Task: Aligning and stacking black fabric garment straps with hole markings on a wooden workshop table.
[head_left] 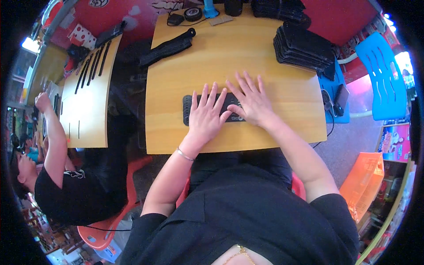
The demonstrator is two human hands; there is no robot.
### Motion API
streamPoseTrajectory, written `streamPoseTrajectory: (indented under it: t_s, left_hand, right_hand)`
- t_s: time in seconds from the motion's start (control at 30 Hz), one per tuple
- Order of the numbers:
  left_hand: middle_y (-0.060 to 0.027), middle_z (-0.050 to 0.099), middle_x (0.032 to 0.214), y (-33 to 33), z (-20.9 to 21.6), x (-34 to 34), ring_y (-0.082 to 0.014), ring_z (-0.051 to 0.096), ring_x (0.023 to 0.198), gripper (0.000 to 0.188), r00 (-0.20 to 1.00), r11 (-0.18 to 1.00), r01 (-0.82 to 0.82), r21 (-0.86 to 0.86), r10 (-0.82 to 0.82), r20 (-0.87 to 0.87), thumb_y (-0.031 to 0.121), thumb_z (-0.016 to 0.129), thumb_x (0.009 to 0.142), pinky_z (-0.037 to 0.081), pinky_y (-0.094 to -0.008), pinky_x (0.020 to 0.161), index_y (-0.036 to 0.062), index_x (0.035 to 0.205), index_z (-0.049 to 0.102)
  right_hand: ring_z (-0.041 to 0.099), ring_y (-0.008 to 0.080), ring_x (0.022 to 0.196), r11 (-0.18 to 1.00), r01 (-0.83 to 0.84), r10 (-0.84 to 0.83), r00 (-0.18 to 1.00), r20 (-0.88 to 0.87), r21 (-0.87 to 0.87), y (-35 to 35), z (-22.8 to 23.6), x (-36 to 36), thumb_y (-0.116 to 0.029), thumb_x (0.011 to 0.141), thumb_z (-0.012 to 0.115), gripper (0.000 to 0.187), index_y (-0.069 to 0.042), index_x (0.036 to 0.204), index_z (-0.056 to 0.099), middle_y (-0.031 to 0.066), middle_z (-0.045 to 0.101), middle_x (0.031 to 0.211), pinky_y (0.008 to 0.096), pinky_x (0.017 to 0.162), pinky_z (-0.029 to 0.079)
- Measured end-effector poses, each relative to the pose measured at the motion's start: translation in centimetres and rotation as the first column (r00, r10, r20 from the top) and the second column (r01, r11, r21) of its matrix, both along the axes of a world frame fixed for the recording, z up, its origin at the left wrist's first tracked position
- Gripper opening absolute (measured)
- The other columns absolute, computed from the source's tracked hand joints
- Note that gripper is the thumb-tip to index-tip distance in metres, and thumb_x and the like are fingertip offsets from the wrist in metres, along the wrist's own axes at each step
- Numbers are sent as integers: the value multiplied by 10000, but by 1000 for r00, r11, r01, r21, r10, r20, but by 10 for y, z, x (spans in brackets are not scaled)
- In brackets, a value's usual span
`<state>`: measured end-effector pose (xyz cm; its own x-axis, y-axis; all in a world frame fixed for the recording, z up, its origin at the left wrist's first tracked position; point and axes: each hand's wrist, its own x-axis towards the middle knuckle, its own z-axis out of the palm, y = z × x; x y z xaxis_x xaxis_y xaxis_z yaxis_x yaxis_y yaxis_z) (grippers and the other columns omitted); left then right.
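My left hand [206,110] lies flat with its fingers spread, palm down over the left part of a flat black piece [186,110]. This piece has a row of small holes along its left end and lies near the front of the wooden table [238,53]. My right hand [254,104] is also palm down, fingers spread wide. Its thumb and palm edge cover the right part of the black piece, while its fingertips reach past it over the wood. The two thumbs come close together. Much of the piece is hidden beneath my hands.
A stack of black pieces [302,48] sits at the table's back right, a strip bundle [170,47] at the left edge. Behind are a black pile [280,9] and a tape roll [193,14]. A blue chair [382,75] stands right; a co-worker [66,190] sits left.
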<state>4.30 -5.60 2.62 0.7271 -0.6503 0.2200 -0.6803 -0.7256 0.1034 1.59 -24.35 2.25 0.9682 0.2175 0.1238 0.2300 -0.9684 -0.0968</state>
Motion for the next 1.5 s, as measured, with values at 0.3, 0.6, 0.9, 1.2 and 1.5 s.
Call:
streamPoseTrajectory:
  t_s: [0.3,0.6,0.9,1.2,1.5]
  left_hand:
    - [-143,299,1482,36,8,-6,-332,251,1379,609,994,999,-5,-36,1,-109,419,510,893,148,-530,1116,108,1401,382]
    - [-166,269,1493,67,1,-28,-345,218,1392,643,989,997,-63,-55,54,-141,402,545,880,159,-500,1122,88,1412,364]
    - [-176,250,1500,71,-1,-29,-350,214,1393,666,987,995,-63,-82,50,-152,440,529,881,172,-480,1127,87,1417,354]
    - [-179,263,1494,70,-3,-28,-355,231,1385,682,990,996,-58,-65,50,-130,468,527,874,183,-480,1125,92,1417,356]
    - [-274,81,1512,82,-18,-28,-378,95,1417,879,986,846,-145,-513,81,-147,471,522,892,131,-439,1140,-46,1456,90]
  right_hand:
    - [402,363,1280,839,178,-213,977,10,514,-38,0,-18,-334,913,540,510,-8,1301,478,208,476,1337,407,1068,328]
    - [614,276,959,784,359,-400,916,-30,506,-2,13,-24,-119,785,672,386,-37,1147,566,133,646,1057,373,826,489]
    - [648,202,736,513,421,-335,900,-278,748,-10,17,-12,-81,801,663,202,-29,995,651,88,672,809,307,697,514]
    - [605,168,690,592,378,-324,920,-219,712,-3,14,-30,-139,828,669,173,-19,946,625,79,627,748,298,653,484]
    - [607,296,775,771,6,-112,985,127,637,54,97,-38,-165,845,616,134,-49,880,558,139,604,821,406,646,472]
